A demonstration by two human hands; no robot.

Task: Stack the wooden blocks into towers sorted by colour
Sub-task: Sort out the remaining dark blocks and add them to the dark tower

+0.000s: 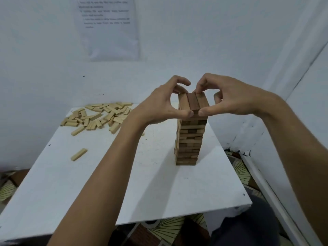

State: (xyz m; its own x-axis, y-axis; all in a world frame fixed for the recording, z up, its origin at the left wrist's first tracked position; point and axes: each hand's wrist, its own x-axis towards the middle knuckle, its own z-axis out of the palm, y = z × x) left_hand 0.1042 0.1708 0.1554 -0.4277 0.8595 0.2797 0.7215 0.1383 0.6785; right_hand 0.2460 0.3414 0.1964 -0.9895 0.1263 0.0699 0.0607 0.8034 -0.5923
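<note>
A tall tower of dark brown wooden blocks [190, 139] stands right of centre on the white table [159, 183]. Its top layer [193, 102] has three blocks side by side. My left hand [161, 105] pinches that layer from the left, thumb on the near end and fingers on the far end. From the right, my right hand [229, 98] does the same, its thumb tip almost touching my left thumb. A pile of pale wooden blocks [99, 116] lies at the table's far left.
One pale block [79, 154] lies alone on the left part of the table. White walls stand close behind and to the right, with a printed sheet [108, 27] on the back wall. Patterned floor [239, 171] shows beyond the table's right and near edges.
</note>
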